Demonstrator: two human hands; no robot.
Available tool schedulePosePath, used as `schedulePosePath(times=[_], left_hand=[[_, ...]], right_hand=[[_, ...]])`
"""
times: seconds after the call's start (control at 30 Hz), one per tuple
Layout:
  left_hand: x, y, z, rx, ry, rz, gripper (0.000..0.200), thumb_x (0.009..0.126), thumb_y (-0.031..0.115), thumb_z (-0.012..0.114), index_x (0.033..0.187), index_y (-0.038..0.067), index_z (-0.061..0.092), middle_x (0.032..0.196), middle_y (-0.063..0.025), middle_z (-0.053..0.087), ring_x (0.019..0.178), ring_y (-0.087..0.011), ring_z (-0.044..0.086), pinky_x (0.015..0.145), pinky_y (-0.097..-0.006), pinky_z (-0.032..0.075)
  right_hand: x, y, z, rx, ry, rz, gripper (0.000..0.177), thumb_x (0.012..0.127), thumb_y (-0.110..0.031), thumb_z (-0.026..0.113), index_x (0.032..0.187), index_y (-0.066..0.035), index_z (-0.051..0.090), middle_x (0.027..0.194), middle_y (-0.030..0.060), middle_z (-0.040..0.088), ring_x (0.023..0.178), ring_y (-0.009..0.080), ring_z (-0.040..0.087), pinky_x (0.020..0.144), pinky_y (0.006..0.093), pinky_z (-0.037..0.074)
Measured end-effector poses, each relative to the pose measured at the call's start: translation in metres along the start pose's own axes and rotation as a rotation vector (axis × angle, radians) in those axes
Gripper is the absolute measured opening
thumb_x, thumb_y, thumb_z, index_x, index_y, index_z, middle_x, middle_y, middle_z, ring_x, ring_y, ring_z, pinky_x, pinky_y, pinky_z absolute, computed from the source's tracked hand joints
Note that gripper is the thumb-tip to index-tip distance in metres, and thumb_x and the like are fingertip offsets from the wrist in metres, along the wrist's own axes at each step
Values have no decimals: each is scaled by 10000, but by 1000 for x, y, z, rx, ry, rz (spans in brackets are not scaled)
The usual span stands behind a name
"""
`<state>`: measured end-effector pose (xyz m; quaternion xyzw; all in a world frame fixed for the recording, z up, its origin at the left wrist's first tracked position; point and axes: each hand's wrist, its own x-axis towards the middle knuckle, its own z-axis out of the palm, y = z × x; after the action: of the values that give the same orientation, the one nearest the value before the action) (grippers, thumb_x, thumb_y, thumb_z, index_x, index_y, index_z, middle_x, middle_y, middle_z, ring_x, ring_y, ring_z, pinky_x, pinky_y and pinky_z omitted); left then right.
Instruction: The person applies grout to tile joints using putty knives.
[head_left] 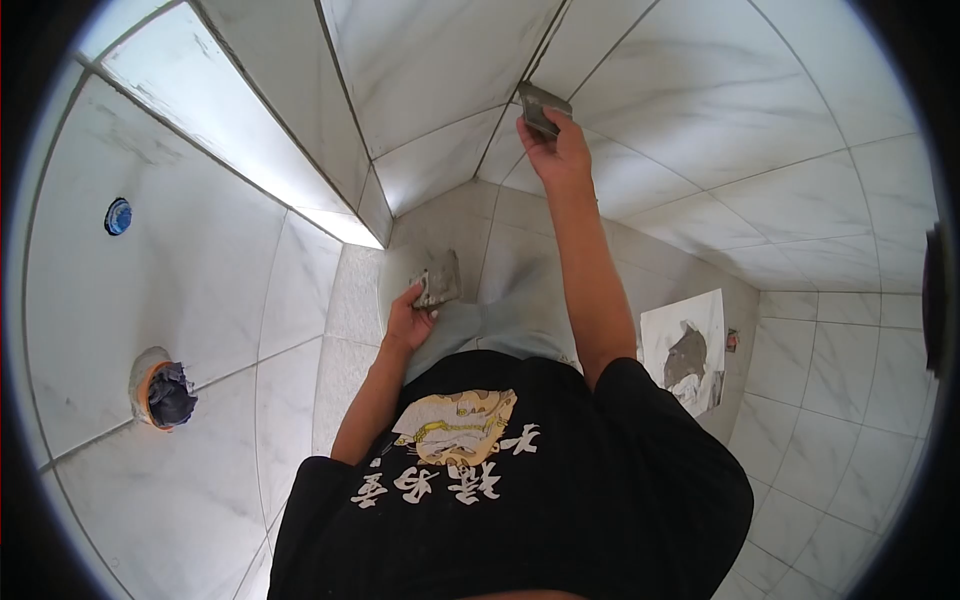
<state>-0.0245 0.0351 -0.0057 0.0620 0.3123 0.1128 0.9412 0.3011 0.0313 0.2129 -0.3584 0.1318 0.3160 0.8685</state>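
Observation:
My right hand (558, 152) reaches up to the wall, its fingers closed on a grey flat scraper (543, 106). The scraper's far edge lies at the tile joint by the inner corner. Lower down, in front of my legs, my left hand (408, 320) grips a roughly square flat plate (438, 280) smeared with grey grout. Its thumb rests over the near edge of the plate. Marbled white wall tiles (670, 95) with dark joints surround the scraper.
On the floor to the right lies a white sheet (682, 345) bearing a heap of grey grout (686, 358). The left wall has a stuffed orange pipe opening (168, 394) and a blue round fitting (118, 216). A tiled ledge (345, 228) juts out at left.

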Motion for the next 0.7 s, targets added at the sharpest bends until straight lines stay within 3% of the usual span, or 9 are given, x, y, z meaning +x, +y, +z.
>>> schedulePosePath(times=[0.43, 0.7], left_hand=[[-1, -3, -1, -23, -9, 21, 209, 987, 192, 500, 1136, 105, 619, 1003, -27, 717, 827, -166, 698, 560, -288, 536], [-2, -3, 0, -14, -21, 37, 206, 980, 197, 510, 1130, 106, 618, 985, -31, 717, 823, -170, 695, 553, -293, 529]], right_hand=[[-39, -41, 61, -1, -127, -110, 268, 883, 17, 610, 1113, 48, 476, 1114, 182, 531, 1010, 302, 570, 883, 462, 589], [-66, -66, 101, 14, -201, -221, 179, 875, 23, 621, 1027, 58, 534, 1058, 188, 605, 997, 307, 619, 888, 446, 594]])
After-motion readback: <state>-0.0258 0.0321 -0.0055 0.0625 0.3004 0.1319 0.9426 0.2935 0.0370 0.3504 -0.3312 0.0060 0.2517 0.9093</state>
